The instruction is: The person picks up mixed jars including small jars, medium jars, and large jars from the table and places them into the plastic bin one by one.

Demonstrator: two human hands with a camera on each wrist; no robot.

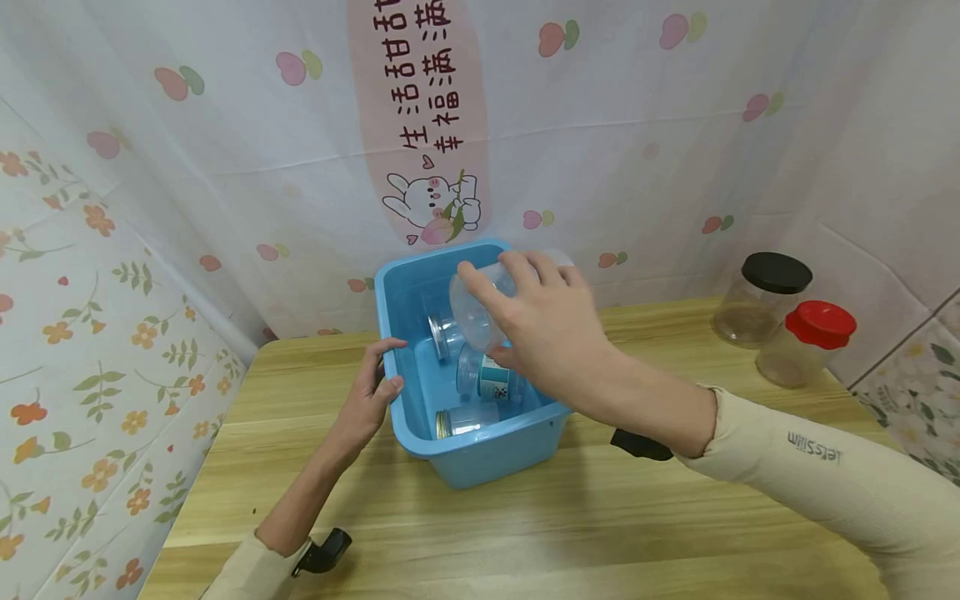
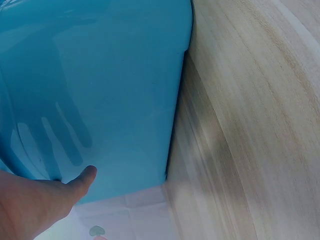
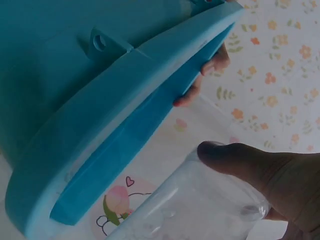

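Grip on the right (image 1: 551, 329) part-closed, curled around a clear jar (image 3: 185, 205), holding it tilted over the blue tub (image 1: 498, 462), perhaps to clear the rim. With the left grip (image 1: 371, 385), pinching the rim between thumb and fingers, probably to steady the tub. Below the right grip, visible inside: jars (image 1: 493, 382) lying sideways. Well right of it, standing aside on the worktop (image 1: 637, 525): a black-lidded jar (image 1: 750, 317) and a red-lidded jar (image 1: 795, 354).

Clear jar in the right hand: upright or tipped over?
Tipped: in the head view, the right hand holds the clear jar sideways over the blue tub, its round end turned leftward.
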